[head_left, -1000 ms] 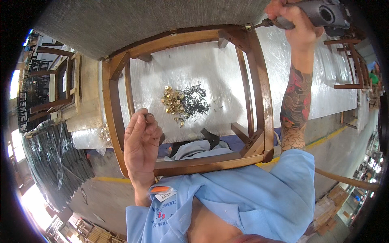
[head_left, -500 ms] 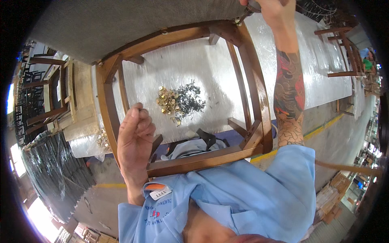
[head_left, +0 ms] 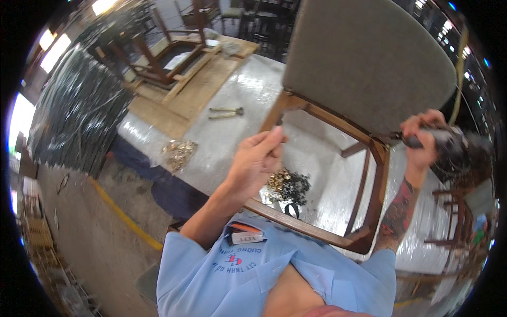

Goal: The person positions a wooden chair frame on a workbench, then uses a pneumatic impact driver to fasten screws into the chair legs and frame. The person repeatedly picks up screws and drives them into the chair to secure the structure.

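Note:
A chair with a brown wooden seat frame [head_left: 311, 221] and a grey padded backrest [head_left: 369, 58] stands in front of me. In my right hand [head_left: 422, 140] is a dark power driver [head_left: 449, 143], its tip beside the frame's far right corner. My left hand [head_left: 257, 161] is raised over the frame's left side, thumb and fingers pinched together; what they hold, if anything, is too small to make out. Through the frame show a heap of black screws [head_left: 296, 188] and a heap of brass-coloured metal pieces [head_left: 278, 180] on the plastic-covered table [head_left: 211, 142].
Pincers [head_left: 226, 112] and another pile of brass-coloured pieces [head_left: 178, 153] lie on the table to the left. Behind them an upturned chair frame [head_left: 169, 63] rests on wooden boards [head_left: 158, 113]. Wrapped dark stock [head_left: 74, 111] stands at far left; more chairs [head_left: 454, 211] are at right.
My view has swung, so the chair now appears further right and the table's left side shows. My left hand has risen toward the frame's far left corner; the driver stays near the far right corner.

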`<move>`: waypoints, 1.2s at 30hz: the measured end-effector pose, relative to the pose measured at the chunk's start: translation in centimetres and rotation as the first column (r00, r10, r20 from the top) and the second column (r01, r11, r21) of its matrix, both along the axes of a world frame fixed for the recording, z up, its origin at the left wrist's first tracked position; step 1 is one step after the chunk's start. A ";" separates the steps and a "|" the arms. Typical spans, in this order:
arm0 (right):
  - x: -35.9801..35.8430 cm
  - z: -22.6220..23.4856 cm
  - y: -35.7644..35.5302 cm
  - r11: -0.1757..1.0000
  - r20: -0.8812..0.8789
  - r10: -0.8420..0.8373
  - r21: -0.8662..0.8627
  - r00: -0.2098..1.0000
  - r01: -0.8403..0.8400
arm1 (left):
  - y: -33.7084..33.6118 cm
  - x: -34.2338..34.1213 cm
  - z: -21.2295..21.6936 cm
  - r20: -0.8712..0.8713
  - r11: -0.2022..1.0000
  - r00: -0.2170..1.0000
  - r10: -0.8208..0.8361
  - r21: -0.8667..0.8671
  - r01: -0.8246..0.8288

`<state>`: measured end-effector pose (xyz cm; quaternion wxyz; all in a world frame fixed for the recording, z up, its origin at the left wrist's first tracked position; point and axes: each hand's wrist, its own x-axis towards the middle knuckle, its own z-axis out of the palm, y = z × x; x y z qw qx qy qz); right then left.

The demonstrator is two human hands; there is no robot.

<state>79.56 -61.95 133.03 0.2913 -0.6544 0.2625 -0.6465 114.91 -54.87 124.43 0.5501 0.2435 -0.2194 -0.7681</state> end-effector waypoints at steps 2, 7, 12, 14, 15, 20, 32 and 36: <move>5.7 2.9 3.1 0.963 -0.022 0.261 -0.058 0.965 -0.262 | 0.2 0.4 -0.2 -0.041 0.999 0.999 -0.036 -0.007 0.036; 11.6 7.5 6.3 0.773 -0.415 0.470 -0.232 0.779 -0.590 | -0.4 0.2 1.1 -0.027 0.998 0.998 -0.063 -0.021 0.063; 15.2 7.2 6.5 0.661 -0.453 0.532 -0.305 0.715 -0.685 | -0.3 0.5 1.4 -0.050 0.998 0.998 -0.050 -0.041 0.048; 15.9 6.6 6.6 0.667 -0.413 0.541 -0.319 0.732 -0.673 | -0.3 0.8 1.2 -0.060 0.998 0.997 -0.041 -0.039 0.039; 16.2 6.2 6.7 0.671 -0.392 0.544 -0.328 0.742 -0.666 | -0.3 1.0 1.2 -0.057 0.998 0.998 -0.041 -0.039 0.039; 16.4 5.8 6.6 0.671 -0.362 0.570 -0.314 0.738 -0.672 | 0.2 1.5 1.1 -0.071 0.998 0.997 -0.032 -0.065 0.028; 17.4 5.4 5.6 0.652 -0.321 0.614 -0.310 0.721 -0.692 | -0.5 1.6 -0.2 0.018 0.981 0.986 0.168 -0.105 -0.165; 17.1 4.3 4.4 0.747 -0.294 0.526 -0.289 0.798 -0.599 | -2.3 2.7 -2.2 0.039 0.946 0.949 0.312 0.083 -0.315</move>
